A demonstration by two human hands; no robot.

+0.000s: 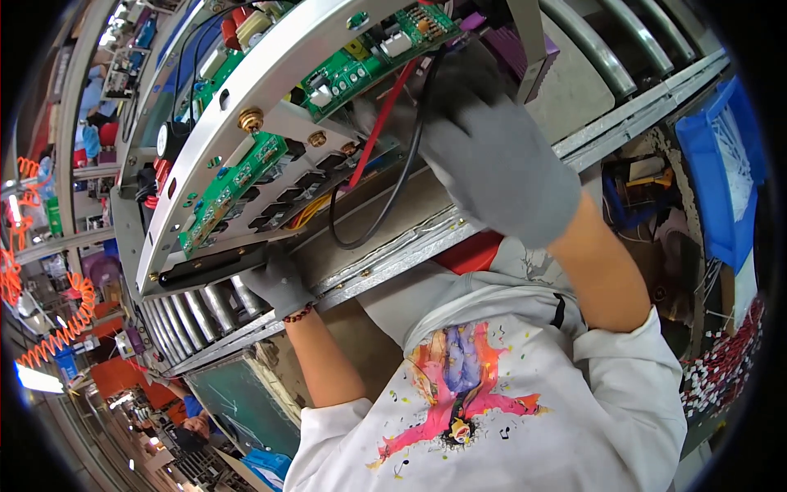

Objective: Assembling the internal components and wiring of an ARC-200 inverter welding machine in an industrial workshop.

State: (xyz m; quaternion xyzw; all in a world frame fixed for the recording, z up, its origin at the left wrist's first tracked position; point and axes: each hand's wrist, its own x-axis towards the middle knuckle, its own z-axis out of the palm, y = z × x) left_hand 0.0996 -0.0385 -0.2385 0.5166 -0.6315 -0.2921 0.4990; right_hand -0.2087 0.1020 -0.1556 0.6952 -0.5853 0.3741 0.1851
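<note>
A large metal chassis stands tilted in front of me on the conveyor, with green circuit boards fixed inside. My left hand, in a grey glove, grips the chassis at its lower near corner, beside a black bar; some fingers are hidden behind the edge. Inside the right part of the chassis is my right hand, also gloved, its fingers dark and smeared by motion. Beside those fingers run a red wire and a looping black cable. A purple finned part lies just beyond.
Metal rollers continue at the left and more rollers at the upper right. A metal rail runs between me and the chassis. At right are a blue bin and bundled red-and-white wires. Orange coiled hoses hang far left.
</note>
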